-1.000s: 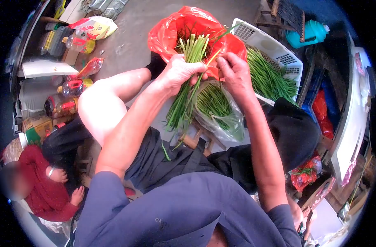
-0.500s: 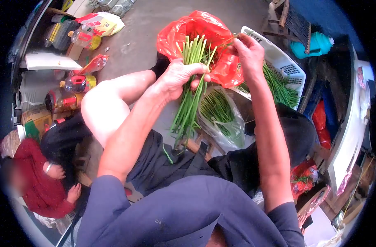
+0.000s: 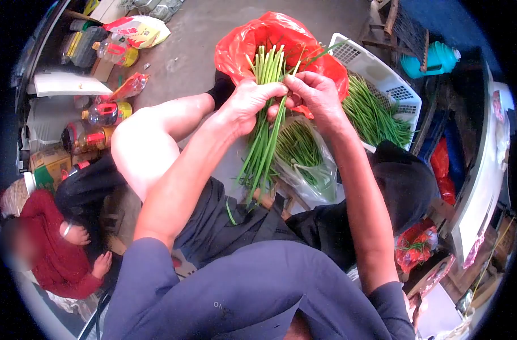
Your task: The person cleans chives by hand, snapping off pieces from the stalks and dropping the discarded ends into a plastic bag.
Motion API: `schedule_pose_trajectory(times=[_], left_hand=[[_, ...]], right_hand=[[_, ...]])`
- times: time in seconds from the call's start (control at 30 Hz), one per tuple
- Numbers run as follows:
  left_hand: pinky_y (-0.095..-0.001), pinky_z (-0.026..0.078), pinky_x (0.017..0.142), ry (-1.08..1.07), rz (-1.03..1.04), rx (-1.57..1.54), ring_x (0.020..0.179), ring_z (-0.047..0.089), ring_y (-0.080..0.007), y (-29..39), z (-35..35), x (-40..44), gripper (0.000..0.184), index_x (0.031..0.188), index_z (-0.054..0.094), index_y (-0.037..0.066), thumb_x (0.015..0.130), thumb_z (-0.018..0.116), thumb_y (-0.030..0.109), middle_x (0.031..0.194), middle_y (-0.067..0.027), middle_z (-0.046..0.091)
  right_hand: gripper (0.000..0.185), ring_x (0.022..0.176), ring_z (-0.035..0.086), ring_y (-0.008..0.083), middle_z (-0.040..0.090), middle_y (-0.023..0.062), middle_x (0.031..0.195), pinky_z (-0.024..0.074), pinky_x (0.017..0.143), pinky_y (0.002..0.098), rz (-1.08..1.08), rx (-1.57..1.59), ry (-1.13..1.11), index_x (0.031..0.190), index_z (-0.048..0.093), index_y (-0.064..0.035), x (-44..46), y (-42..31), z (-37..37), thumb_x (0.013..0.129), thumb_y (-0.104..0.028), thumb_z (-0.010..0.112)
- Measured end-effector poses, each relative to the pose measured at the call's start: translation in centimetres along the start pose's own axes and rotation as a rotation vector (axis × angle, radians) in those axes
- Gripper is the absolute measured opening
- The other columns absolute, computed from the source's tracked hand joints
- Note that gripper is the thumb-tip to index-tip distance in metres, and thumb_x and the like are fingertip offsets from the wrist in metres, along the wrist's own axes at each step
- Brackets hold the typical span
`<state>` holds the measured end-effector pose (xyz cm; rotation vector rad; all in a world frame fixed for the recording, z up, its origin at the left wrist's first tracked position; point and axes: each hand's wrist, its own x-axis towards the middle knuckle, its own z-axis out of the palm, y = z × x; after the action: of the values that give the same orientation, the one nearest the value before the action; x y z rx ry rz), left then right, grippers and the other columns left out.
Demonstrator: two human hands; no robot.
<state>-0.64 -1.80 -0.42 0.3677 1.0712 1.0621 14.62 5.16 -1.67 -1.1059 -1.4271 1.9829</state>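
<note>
My left hand (image 3: 251, 103) is closed round a bunch of long green stalks (image 3: 261, 150), their pale ends pointing up and their leafy ends hanging down over my lap. Close beside it, my right hand (image 3: 315, 96) pinches at the edge of the bunch near the pale ends; what lies between its fingertips is too small to name. Behind both hands stands an open red plastic bag (image 3: 235, 48) with plant scraps inside. Below my right hand, a clear plastic bag (image 3: 324, 184) holds more green stalks.
A white slatted basket (image 3: 403, 93) with green stalks stands to the right, near a teal jug (image 3: 437, 59) and a wooden chair (image 3: 391, 25). Bottles (image 3: 105, 114) and packets line the left side. Another person in a red sleeve (image 3: 60, 255) sits at the lower left.
My right hand moved out to the upper right, over the red bag's edge, then came back beside my left hand. My left hand has kept its hold on the bunch.
</note>
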Motion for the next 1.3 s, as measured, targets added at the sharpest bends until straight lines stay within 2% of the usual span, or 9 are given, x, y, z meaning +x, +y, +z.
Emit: schedule_pose_trajectory(times=[0.23,0.4,0.5,0.6,0.67,0.8,0.97,1.07,1.3], left_hand=[[-0.0166,0.037,0.043,0.001,-0.054,-0.059,0.046,0.047,-0.0056,-0.5,-0.3,0.8,0.012,0.094,0.061,0.003,0.085,0.060,0.010,0.074,-0.0058,0.065],[-0.0172,0.038,0.045,-0.223,-0.184,-0.284,0.045,0.045,-0.0038,-0.6,-1.1,1.3,0.015,0.096,0.059,0.002,0.087,0.058,0.013,0.075,-0.0033,0.063],[-0.0181,0.039,0.046,-0.240,-0.220,-0.318,0.045,0.045,-0.0032,-0.3,-1.0,1.0,0.016,0.098,0.059,0.002,0.088,0.057,0.014,0.076,-0.0029,0.063],[-0.0185,0.039,0.046,-0.234,-0.231,-0.340,0.045,0.044,-0.0035,-0.5,-1.1,1.2,0.016,0.099,0.059,0.002,0.088,0.057,0.014,0.076,-0.0027,0.063],[-0.0189,0.039,0.046,-0.235,-0.235,-0.353,0.045,0.045,-0.0037,-0.6,-1.1,1.1,0.016,0.099,0.059,0.002,0.088,0.056,0.014,0.076,-0.0026,0.063],[-0.0198,0.039,0.047,-0.287,-0.221,-0.370,0.045,0.045,-0.0045,-0.5,-0.9,0.9,0.016,0.099,0.058,0.003,0.089,0.055,0.014,0.076,-0.0024,0.062],[-0.0209,0.039,0.048,-0.265,-0.222,-0.355,0.045,0.045,-0.0050,-0.4,-0.6,0.8,0.015,0.099,0.058,0.003,0.089,0.055,0.014,0.074,-0.0017,0.061],[-0.0212,0.040,0.048,-0.210,-0.192,-0.331,0.046,0.046,-0.0050,-0.6,-0.9,1.0,0.016,0.098,0.058,0.003,0.088,0.056,0.015,0.074,-0.0019,0.061],[-0.0199,0.039,0.047,-0.092,-0.114,-0.183,0.046,0.044,-0.0046,-1.1,-1.0,1.5,0.015,0.097,0.059,0.003,0.088,0.057,0.015,0.073,-0.0017,0.062]], right_hand=[[0.023,0.060,0.056,0.0068,0.062,0.0024,0.074,0.0469,0.059,0.0201,-0.017,0.067,-0.022,0.094,0.061,0.0012,0.0,0.3,-0.1,0.094,-0.021,0.055],[0.025,0.062,0.057,0.0073,0.061,0.0023,0.075,0.0488,0.061,0.0204,-0.044,0.099,-0.041,0.095,0.059,0.0008,0.1,0.4,-0.2,0.096,-0.023,0.051],[0.025,0.063,0.057,0.0075,0.060,0.0022,0.075,0.0499,0.062,0.0204,-0.061,0.098,-0.024,0.094,0.058,0.0001,0.2,0.6,-0.4,0.096,-0.024,0.050],[0.024,0.063,0.057,0.0073,0.059,0.0014,0.074,0.0482,0.060,0.0199,-0.081,0.033,-0.021,0.093,0.058,-0.0015,0.5,0.8,-0.5,0.096,-0.024,0.050],[0.026,0.057,0.054,0.0077,0.061,0.0023,0.074,0.0457,0.054,0.0223,-0.135,-0.009,0.004,0.086,0.060,-0.0015,0.7,1.3,-0.6,0.096,-0.024,0.051],[0.026,0.056,0.052,0.0077,0.061,0.0025,0.074,0.0448,0.052,0.0222,-0.133,0.014,0.036,0.086,0.060,-0.0010,0.8,1.2,-0.8,0.095,-0.024,0.052],[0.027,0.056,0.053,0.0082,0.061,0.0033,0.074,0.0453,0.053,0.0224,-0.120,0.071,0.133,0.090,0.062,0.0007,1.5,2.1,-1.2,0.094,-0.025,0.054],[0.029,0.058,0.054,0.0080,0.062,0.0042,0.076,0.0468,0.055,0.0227,-0.112,0.159,0.131,0.093,0.063,0.0019,1.5,1.9,-1.4,0.093,-0.026,0.057],[0.028,0.061,0.056,0.0087,0.064,0.0053,0.078,0.0476,0.057,0.0237,-0.083,0.085,0.057,0.093,0.063,0.0030,1.1,1.4,-0.6,0.091,-0.025,0.060]])
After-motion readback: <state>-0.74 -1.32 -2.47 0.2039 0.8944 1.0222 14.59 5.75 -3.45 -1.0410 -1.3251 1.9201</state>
